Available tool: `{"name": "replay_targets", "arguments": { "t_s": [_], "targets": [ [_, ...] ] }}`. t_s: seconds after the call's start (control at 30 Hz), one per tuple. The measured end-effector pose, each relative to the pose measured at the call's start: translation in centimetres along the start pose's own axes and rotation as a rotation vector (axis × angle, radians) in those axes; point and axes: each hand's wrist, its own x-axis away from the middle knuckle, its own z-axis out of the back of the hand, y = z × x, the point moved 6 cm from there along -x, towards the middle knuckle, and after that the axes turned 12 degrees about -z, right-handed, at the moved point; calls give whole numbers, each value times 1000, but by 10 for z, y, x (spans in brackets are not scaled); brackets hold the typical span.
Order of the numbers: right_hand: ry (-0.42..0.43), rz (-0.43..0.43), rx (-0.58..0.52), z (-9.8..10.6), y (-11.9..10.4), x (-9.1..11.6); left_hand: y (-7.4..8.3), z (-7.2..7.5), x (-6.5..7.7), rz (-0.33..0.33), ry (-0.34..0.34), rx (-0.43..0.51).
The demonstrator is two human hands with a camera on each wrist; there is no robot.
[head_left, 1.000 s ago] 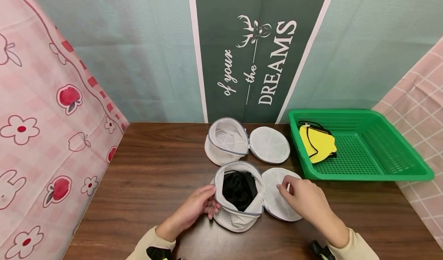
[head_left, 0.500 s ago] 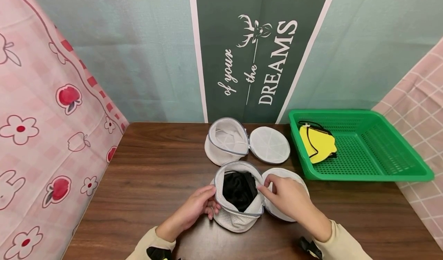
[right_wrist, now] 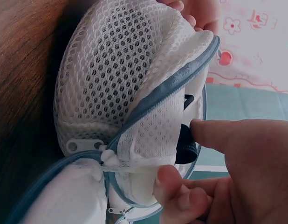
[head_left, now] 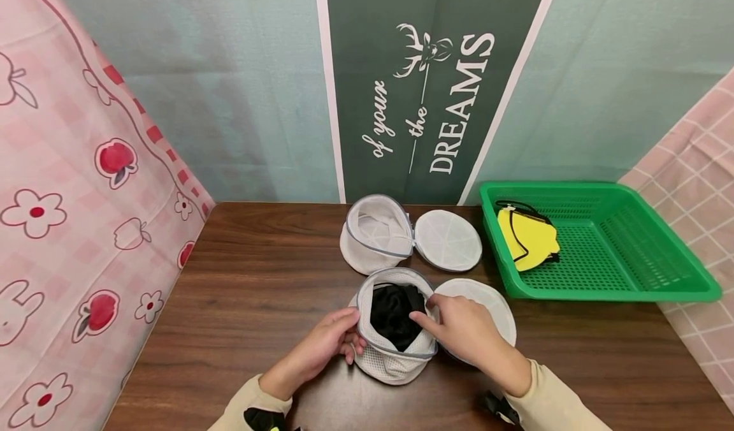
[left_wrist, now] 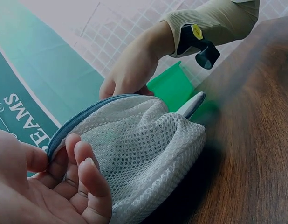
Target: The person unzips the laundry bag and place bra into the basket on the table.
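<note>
A round white mesh laundry bag (head_left: 392, 366) with a grey-blue zip stands unzipped on the table, black cloth (head_left: 395, 316) bunched inside. My left hand (head_left: 329, 342) pinches the left rim between thumb and fingers; the left wrist view shows the zip edge (left_wrist: 83, 116) in that pinch. At the opposite side, my right hand (head_left: 467, 329) has its thumb inside the opening by the black cloth and its curled fingers outside the mesh wall (right_wrist: 155, 126). The bag's round lid (head_left: 493, 303) lies folded out under the right hand, partly hidden by it.
Behind stands a second white mesh bag (head_left: 355, 249), its lid (head_left: 448, 240) folded out on the wooden table (head_left: 258, 278). At the right, a green basket (head_left: 608, 294) holds a yellow item with black cords (head_left: 530, 240). Curtains hang around the table.
My right hand has moved left from above the lid to the bag's right rim, its thumb now over the opening. The left hand keeps its place on the rim.
</note>
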Motion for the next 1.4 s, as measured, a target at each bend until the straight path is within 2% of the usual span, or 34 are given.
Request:
{"name": "replay_targets", "arguments": {
  "t_s": [0.23, 0.57, 0.77, 0.97, 1.07, 1.2, 1.4],
  "targets": [
    [-16, -51, 44, -1, 0, -2, -2, -1, -2, 6, -13, -12],
    [63, -3, 37, -2, -8, -2, -3, -2, -3, 15, -13, -16],
    [49, -16, -39, -5, -6, -1, -3, -2, -2, 19, -10, -6],
    [-5, -39, -158, -9, -3, -4, -4, -2, -1, 19, -6, -3],
    [-37, -69, -180, -12, -1, -7, -4, -3, -2, 14, -8, -7],
    [-47, -87, -120, -16, 0, -9, -5, -4, -3, 11, -17, -10],
    [-40, -58, -37, -17, -4, -13, -5, -5, -3, 12, -22, -10]
  ]
}}
